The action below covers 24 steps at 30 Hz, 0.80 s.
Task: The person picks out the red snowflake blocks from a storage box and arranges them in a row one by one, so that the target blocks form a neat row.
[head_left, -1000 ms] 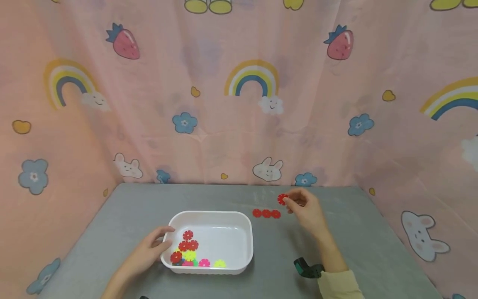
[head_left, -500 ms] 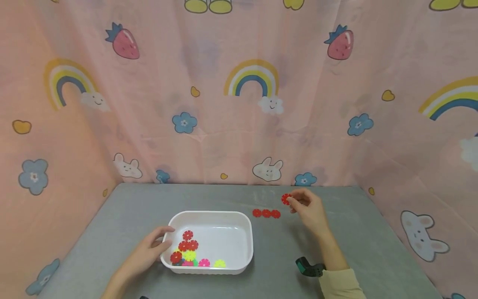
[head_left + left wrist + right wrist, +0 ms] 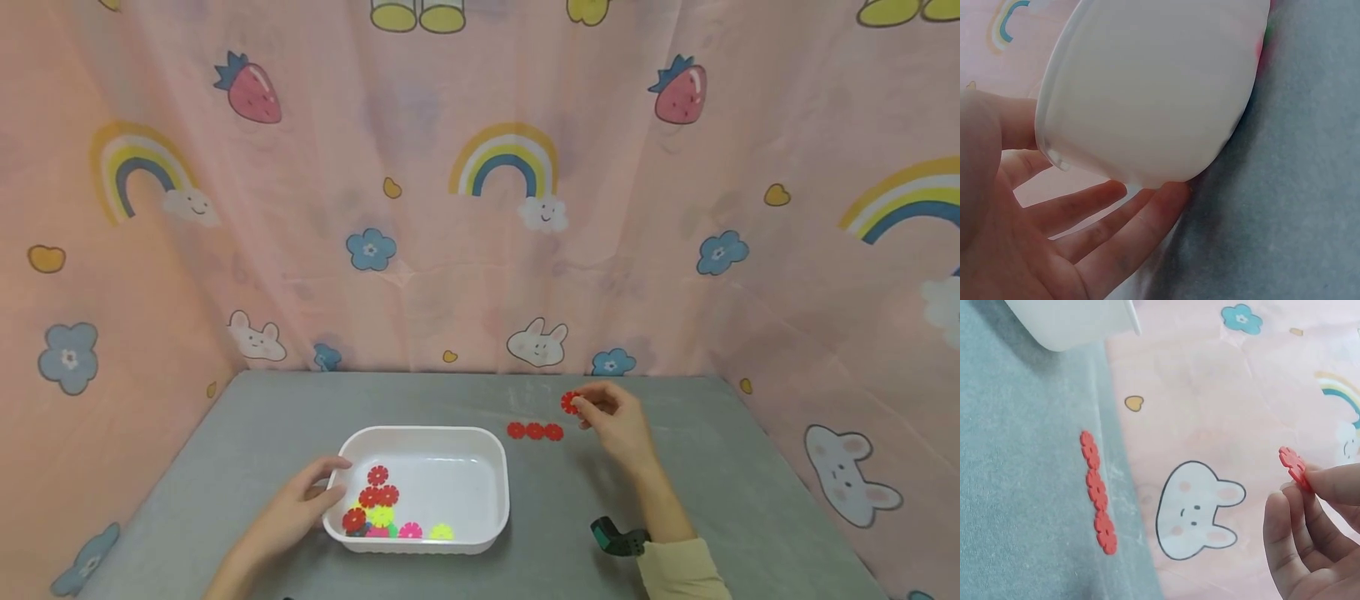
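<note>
My right hand (image 3: 618, 421) pinches a red plastic snowflake disc (image 3: 570, 402) between thumb and fingertips, held up above the table. In the right wrist view the disc (image 3: 1293, 465) is seen almost edge-on. Below and to the left of that hand, a row of three red snowflake discs (image 3: 535, 431) lies on the table, touching end to end. My left hand (image 3: 294, 504) holds the left rim of a white plastic tray (image 3: 504, 475); in the left wrist view the thumb hooks over the rim and fingertips (image 3: 1172, 195) touch the outer wall.
Inside the tray's left part lie several more snowflake discs, red (image 3: 378, 475), yellow (image 3: 381, 517) and pink (image 3: 410, 530), some overlapping. A grey cloth (image 3: 300, 408) covers the table. A printed pink curtain (image 3: 450, 292) stands behind and at both sides. A black wrist strap (image 3: 618, 537) sits by the right forearm.
My right hand, with the red snowflake disc, shifts slightly right and then a little back left. The left hand, tray and row of discs stay put; the head view tilts slightly.
</note>
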Tool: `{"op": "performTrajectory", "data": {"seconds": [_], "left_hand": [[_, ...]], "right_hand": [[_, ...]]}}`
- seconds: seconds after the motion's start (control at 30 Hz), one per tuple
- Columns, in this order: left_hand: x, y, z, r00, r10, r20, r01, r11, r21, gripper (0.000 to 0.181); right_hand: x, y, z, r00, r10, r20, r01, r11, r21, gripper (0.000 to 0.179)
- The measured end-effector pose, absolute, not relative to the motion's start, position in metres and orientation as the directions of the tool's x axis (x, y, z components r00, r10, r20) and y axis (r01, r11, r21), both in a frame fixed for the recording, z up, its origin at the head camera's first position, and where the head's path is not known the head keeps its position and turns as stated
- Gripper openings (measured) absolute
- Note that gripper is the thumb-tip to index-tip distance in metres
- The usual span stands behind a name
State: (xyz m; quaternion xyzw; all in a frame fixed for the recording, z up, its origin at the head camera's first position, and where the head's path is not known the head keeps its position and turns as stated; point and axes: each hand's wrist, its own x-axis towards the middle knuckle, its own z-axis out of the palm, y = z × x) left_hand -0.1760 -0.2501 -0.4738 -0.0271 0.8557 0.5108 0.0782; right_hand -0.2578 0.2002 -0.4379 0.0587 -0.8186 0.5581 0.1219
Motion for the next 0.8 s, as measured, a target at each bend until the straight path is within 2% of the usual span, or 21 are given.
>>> {"op": "performTrajectory", "data": {"seconds": [0.53, 0.8], "left_hand": [[-0.175, -0.250, -0.474, -0.987, 0.042, -0.154, -0.118, 0.458, 0.881, 0.039], [-0.175, -0.249, -0.472, -0.986, 0.038, -0.164, -0.127, 0.467, 0.875, 0.040]], "right_hand": [[-0.278, 0.211, -0.443, -0.981, 0.006, 0.195, -0.175, 0.417, -0.892, 0.023], [-0.291, 0.216, -0.461, -0.993, -0.036, 0.116, -0.119, 0.479, -0.870, 0.016]]}}
